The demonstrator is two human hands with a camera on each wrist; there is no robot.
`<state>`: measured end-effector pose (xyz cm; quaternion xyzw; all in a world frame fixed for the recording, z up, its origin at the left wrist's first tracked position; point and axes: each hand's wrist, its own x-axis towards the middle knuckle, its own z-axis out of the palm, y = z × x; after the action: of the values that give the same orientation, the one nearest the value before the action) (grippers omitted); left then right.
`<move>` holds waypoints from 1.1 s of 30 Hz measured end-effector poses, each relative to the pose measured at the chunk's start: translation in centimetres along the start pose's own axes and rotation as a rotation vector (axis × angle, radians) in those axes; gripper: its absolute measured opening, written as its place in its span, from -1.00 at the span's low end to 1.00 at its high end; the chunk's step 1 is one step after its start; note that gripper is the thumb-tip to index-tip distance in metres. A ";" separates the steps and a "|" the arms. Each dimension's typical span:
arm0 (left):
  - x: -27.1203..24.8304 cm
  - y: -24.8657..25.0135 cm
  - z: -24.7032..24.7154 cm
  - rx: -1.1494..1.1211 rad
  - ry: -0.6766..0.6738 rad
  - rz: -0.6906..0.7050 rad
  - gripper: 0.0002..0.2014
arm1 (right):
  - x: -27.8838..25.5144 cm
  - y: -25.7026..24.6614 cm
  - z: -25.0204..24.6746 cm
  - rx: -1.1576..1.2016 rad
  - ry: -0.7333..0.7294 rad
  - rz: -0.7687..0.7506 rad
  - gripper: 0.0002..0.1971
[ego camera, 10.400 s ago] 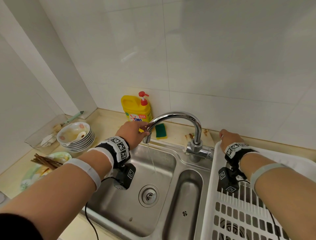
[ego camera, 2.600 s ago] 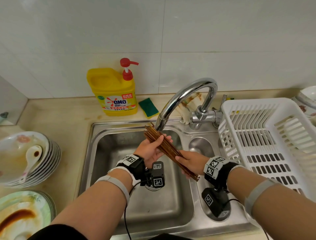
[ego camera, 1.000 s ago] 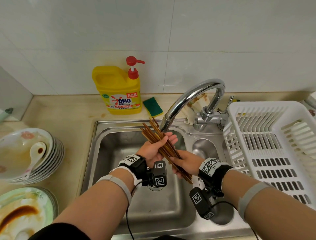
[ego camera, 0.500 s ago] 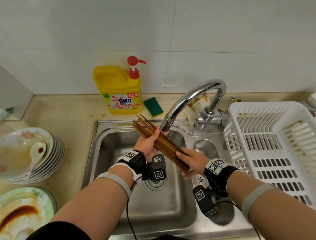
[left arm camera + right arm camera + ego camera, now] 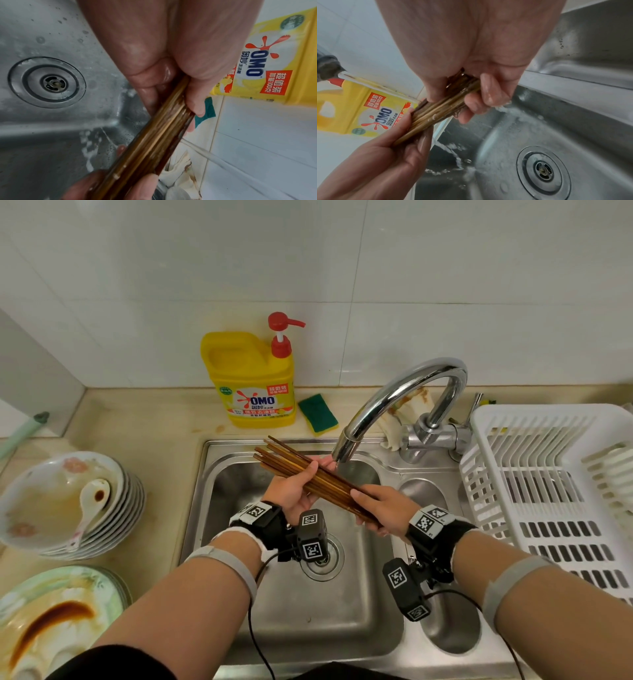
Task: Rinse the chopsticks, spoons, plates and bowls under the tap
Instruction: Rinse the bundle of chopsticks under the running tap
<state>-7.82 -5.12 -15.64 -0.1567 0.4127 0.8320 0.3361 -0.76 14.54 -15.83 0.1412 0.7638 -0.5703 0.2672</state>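
Observation:
A bundle of several brown wooden chopsticks (image 5: 301, 470) (image 5: 154, 142) (image 5: 436, 115) lies slanted over the sink (image 5: 219, 474), just below the chrome tap (image 5: 394, 402) spout. My left hand (image 5: 298, 491) grips the bundle near its far-left half, fingers and thumb curled round it. My right hand (image 5: 376, 508) grips the near-right end the same way. A thin stream of water (image 5: 205, 154) (image 5: 452, 151) runs past the wet sticks into the basin. Dirty bowls (image 5: 65, 508) with a white spoon (image 5: 89, 505) and stained plates (image 5: 51, 621) are stacked at the left.
A yellow detergent bottle (image 5: 253, 381) and a green sponge (image 5: 318, 414) stand behind the sink. A white plastic drying rack (image 5: 555, 491) sits on the right. The drain (image 5: 322, 556) lies below my hands, and a soiled cloth (image 5: 397, 419) lies behind the tap.
The chopstick bundle has tilted flatter and slid left since a second ago. Both hands have kept their hold, shifting along the sticks under the spout.

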 end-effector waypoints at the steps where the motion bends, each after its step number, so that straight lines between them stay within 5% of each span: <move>1: 0.0 0.0 0.0 0.002 -0.001 0.005 -0.82 | 0.0 0.0 0.1 0.022 0.003 0.000 -0.64; 14: -0.1 1.0 -1.0 -0.015 0.056 0.070 -0.62 | 0.4 -0.4 1.0 0.172 0.177 -0.084 -0.82; 19: -0.2 1.9 -1.5 -0.025 0.049 0.125 -0.72 | 1.5 -1.1 1.7 0.284 0.233 -0.114 -0.81; 24: -1.4 2.8 -2.5 0.051 0.087 0.164 -0.76 | 2.5 -2.3 2.1 0.265 0.211 -0.126 -0.80; 29: -2.2 3.8 -3.2 -0.008 0.145 0.137 -0.60 | 3.9 -3.2 2.6 0.187 0.267 -0.143 -0.77; 33: -2.2 4.3 -3.2 -0.048 0.119 0.175 -0.82 | 4.8 -3.6 2.8 0.214 0.288 -0.134 -0.72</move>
<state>-9.19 -10.46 -13.91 -0.1773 0.4240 0.8569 0.2334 -5.85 10.40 -16.31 0.1980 0.7368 -0.6387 0.1000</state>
